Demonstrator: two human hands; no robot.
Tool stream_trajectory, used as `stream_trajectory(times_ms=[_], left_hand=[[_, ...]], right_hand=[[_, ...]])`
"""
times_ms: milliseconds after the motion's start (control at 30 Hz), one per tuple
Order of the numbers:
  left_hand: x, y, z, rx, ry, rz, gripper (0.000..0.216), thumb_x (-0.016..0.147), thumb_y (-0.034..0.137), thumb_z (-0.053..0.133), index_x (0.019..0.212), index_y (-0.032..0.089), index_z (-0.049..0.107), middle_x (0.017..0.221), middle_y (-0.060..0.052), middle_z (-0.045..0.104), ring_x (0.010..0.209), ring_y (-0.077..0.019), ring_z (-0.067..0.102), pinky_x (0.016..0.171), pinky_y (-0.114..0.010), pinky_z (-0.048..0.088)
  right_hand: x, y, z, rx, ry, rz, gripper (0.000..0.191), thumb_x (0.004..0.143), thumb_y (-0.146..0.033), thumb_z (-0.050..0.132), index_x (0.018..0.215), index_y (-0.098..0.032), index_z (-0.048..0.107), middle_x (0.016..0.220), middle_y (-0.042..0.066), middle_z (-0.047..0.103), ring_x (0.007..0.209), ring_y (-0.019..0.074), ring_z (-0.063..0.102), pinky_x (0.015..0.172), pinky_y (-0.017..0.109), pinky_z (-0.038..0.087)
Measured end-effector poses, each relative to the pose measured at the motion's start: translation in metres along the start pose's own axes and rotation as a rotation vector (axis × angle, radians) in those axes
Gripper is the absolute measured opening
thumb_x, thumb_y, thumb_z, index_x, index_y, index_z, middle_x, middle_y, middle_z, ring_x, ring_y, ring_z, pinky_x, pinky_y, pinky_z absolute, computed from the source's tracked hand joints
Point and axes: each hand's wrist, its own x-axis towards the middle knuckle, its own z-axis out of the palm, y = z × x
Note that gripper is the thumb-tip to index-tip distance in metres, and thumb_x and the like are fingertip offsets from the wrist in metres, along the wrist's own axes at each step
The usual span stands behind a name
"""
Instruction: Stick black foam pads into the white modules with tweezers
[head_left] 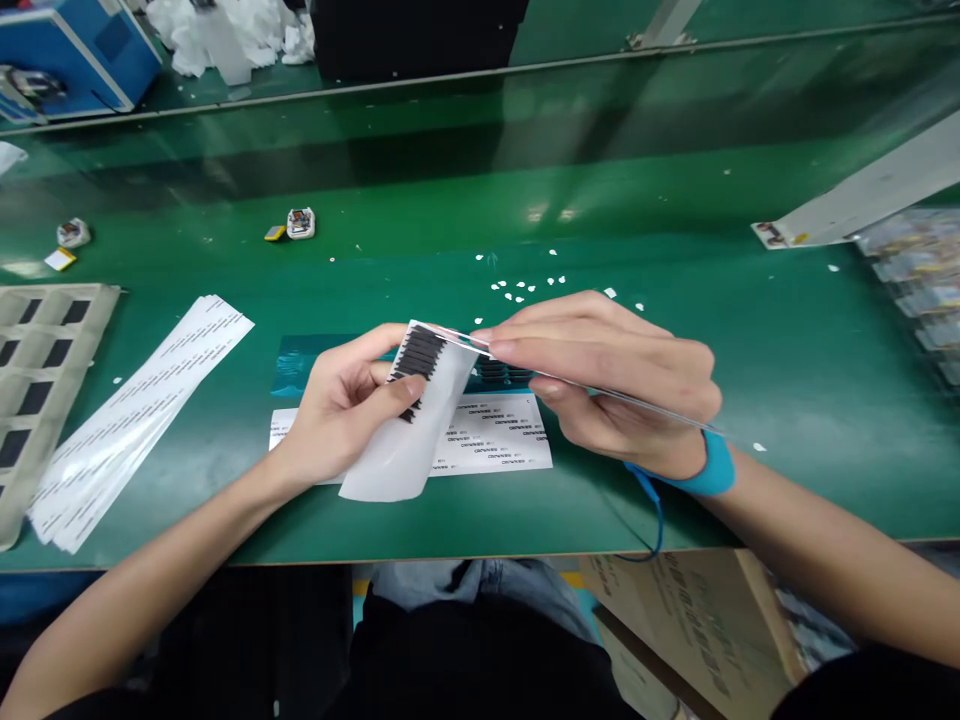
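My left hand (pixel 341 405) is closed on a white backing strip (pixel 409 435) that carries a row of black stickers (pixel 416 362) near its top; the thumb presses on the strip's front. My right hand (pixel 622 375) is closed in a pinch on thin tweezers (pixel 600 392), whose tips meet the top edge of the strip. A blue strap (pixel 712 465) with a coiled cord circles my right wrist. Beneath both hands lies a white printed label sheet (pixel 499 440) on the green table (pixel 787 400).
A stack of printed label strips (pixel 142 410) lies at the left, beside a grey tray (pixel 37 370) with dark square pockets. Small parts (pixel 300 223) sit further back, white paper bits (pixel 525 288) are scattered mid-table, and a tray of packaged parts (pixel 919 280) stands at the right edge.
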Motion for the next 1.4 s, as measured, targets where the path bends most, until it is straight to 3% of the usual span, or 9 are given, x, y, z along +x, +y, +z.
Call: stream_trajectory(times_ms=[233,400,533,733,900,1067,1267,1400], left_hand=[[0.001,0.003,0.001,0.022,-0.011,-0.001,0.027,0.088,0.04,0.086,0.108,0.024,0.082,0.06,0.003,0.07,0.037,-0.0093,0.047,0.034,-0.019,0.028],[0.001,0.0,0.002,0.065,0.066,0.051,0.027,0.087,0.044,0.087,0.101,0.022,0.082,0.067,0.0,0.075,0.045,-0.0126,0.058,0.04,-0.021,0.042],[0.002,-0.002,0.003,0.101,0.095,0.12,0.023,0.088,0.042,0.087,0.095,0.021,0.082,0.069,-0.001,0.076,0.051,-0.0131,0.061,0.045,-0.021,0.045],[0.001,-0.004,-0.003,0.151,0.127,0.171,0.021,0.092,0.039,0.084,0.105,0.023,0.084,0.069,0.0,0.073,0.052,-0.0133,0.06,0.045,-0.022,0.044],[0.007,-0.012,-0.009,0.105,0.234,0.292,0.016,0.09,0.039,0.087,0.091,0.024,0.083,0.083,-0.001,0.073,0.073,-0.0148,0.066,0.065,-0.025,0.055],[0.013,-0.013,-0.009,0.018,0.307,0.279,0.022,0.084,0.043,0.092,0.084,0.025,0.08,0.079,0.0,0.068,0.069,-0.0148,0.063,0.062,-0.027,0.054],[0.008,-0.01,-0.009,0.026,0.242,0.211,0.025,0.089,0.04,0.089,0.105,0.028,0.075,0.08,0.002,0.074,0.064,-0.015,0.069,0.058,-0.027,0.056],[0.005,-0.011,-0.007,0.026,0.22,0.184,0.034,0.088,0.037,0.089,0.117,0.027,0.073,0.079,0.002,0.077,0.062,-0.0157,0.071,0.058,-0.026,0.057]], right_hand=[[-0.001,-0.001,0.0,-0.01,0.0,0.022,0.044,0.106,-0.018,0.063,0.149,-0.026,0.067,0.11,0.006,0.085,0.095,0.0263,0.081,0.074,0.045,0.07],[0.0,-0.001,0.001,-0.022,0.047,0.034,0.046,0.107,-0.021,0.06,0.151,-0.034,0.066,0.111,0.003,0.085,0.088,0.0258,0.081,0.07,0.045,0.069],[0.0,-0.002,0.001,-0.039,0.048,0.047,0.044,0.107,-0.019,0.059,0.148,-0.032,0.068,0.111,0.004,0.084,0.089,0.0248,0.08,0.073,0.044,0.068],[0.001,-0.004,-0.001,-0.06,0.043,0.045,0.03,0.107,-0.018,0.06,0.133,-0.023,0.074,0.109,0.007,0.084,0.092,0.0237,0.079,0.074,0.041,0.067],[0.0,-0.004,0.001,-0.114,0.12,0.054,0.03,0.111,-0.025,0.054,0.132,-0.029,0.075,0.098,0.003,0.083,0.087,0.0227,0.078,0.07,0.04,0.066],[-0.001,-0.002,0.001,-0.162,0.163,0.083,0.031,0.11,-0.028,0.056,0.134,-0.035,0.075,0.095,0.001,0.082,0.085,0.0229,0.076,0.069,0.039,0.064],[-0.003,0.002,0.004,-0.168,0.22,0.041,0.028,0.106,-0.023,0.064,0.129,-0.028,0.079,0.09,0.004,0.081,0.081,0.0231,0.074,0.065,0.038,0.063],[-0.003,-0.001,0.004,-0.152,0.159,0.011,0.031,0.105,-0.018,0.064,0.132,-0.025,0.077,0.098,0.005,0.084,0.082,0.023,0.075,0.066,0.038,0.065]])
